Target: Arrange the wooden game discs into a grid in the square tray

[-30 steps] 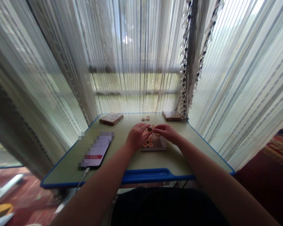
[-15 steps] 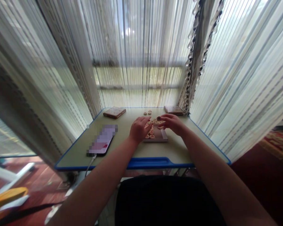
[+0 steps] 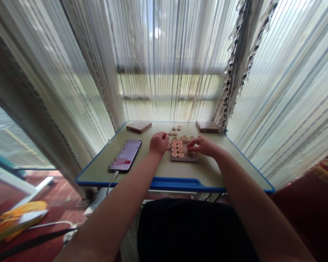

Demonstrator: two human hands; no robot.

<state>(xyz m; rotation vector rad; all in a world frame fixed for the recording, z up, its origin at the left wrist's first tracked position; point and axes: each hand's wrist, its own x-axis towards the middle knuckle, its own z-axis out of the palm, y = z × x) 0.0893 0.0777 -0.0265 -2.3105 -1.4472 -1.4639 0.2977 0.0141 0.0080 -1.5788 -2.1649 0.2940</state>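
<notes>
While sheer curtains hang beyond my blue-edged table, I can't tell whether my left hand or right hand grips anything.

Desk: pale green top, blue edging, a blue trough along the near side
Far left corner: a flat brown-sided case
Far right corner: a similar case, near the curtain
Left side: a phone, partly blurred out, white cable at its near end
Middle: a shallow tray
Beyond the tray: loose round pieces, some bunched, others farther back
</notes>
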